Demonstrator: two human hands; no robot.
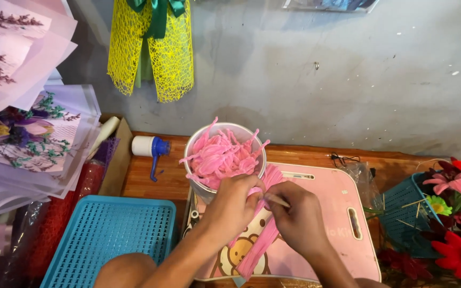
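Hands meet over a pink lap table (pixel 337 213) on the wooden tabletop (pixel 156 176). Left hand (pixel 236 200) is closed around the upper part of a bundle of pink pipe cleaners (pixel 260 248), fingers curled tight near the top of the strands. Right hand (pixel 294 213) pinches a thin pale stick (pixel 276 200) between thumb and fingers, its tip pressed against the bundle just beside the left hand's knuckles. The bundle slants down toward the near edge of the lap table. Just beyond the hands stands a white bucket (pixel 197 140) filled with bent pink pipe cleaner pieces (pixel 222 157). A blue plastic basket tray (pixel 108 234) lies to the left, and a white bottle with a blue cap (pixel 150 146) lies on its side behind it. Pipe cleaner flowers (pixel 457 213) in red, pink and green crowd a teal basket (pixel 401 213) on the right. Wrapped bouquets (pixel 28 138) are stacked at the far left.
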